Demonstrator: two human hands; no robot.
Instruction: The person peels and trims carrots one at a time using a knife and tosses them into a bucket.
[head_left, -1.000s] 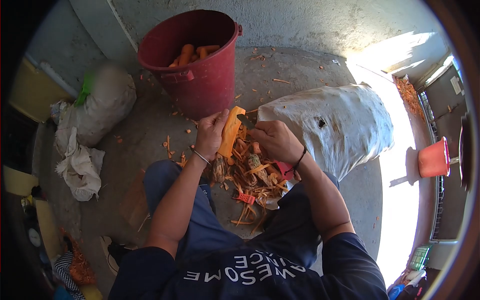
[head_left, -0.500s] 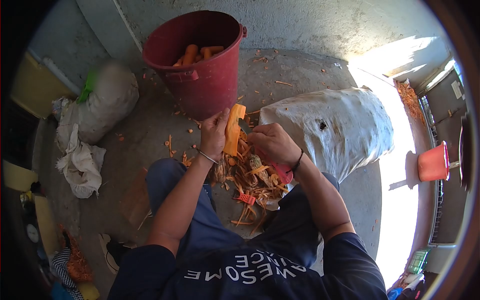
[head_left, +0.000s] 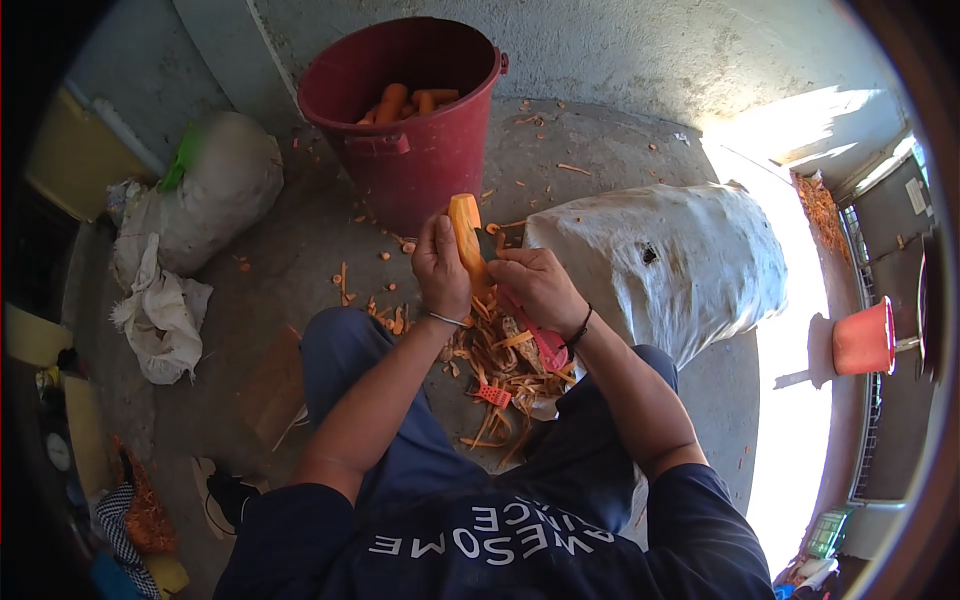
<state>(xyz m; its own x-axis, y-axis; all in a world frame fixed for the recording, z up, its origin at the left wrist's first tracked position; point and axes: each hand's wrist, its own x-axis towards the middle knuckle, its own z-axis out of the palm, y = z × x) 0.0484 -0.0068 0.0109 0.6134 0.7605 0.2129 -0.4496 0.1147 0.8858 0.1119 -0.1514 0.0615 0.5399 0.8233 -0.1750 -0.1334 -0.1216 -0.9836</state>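
Observation:
An orange carrot (head_left: 468,238), its surface peeled in flat strips, is held upright by my left hand (head_left: 442,270), whose fingers wrap round its near side. Close by on the right, my right hand (head_left: 541,288) is closed on a red peeler (head_left: 549,348), whose handle shows below the palm; its head is close to the carrot and partly hidden. Beneath both hands lies a heap of orange peelings (head_left: 492,350) on the floor, with a red perforated piece (head_left: 494,395) on it.
Ahead stands a dark red bucket (head_left: 420,170) holding several carrots. A large whitish sack (head_left: 690,260) lies to the right, and a pink bucket (head_left: 864,338) is beyond it. Other sacks (head_left: 225,190) rest at the left. Peel scraps dot the floor (head_left: 560,140).
The carrot is turned and sits more upright, its tip slightly higher. My left hand has moved a little right and lower. The whole view has shifted slightly.

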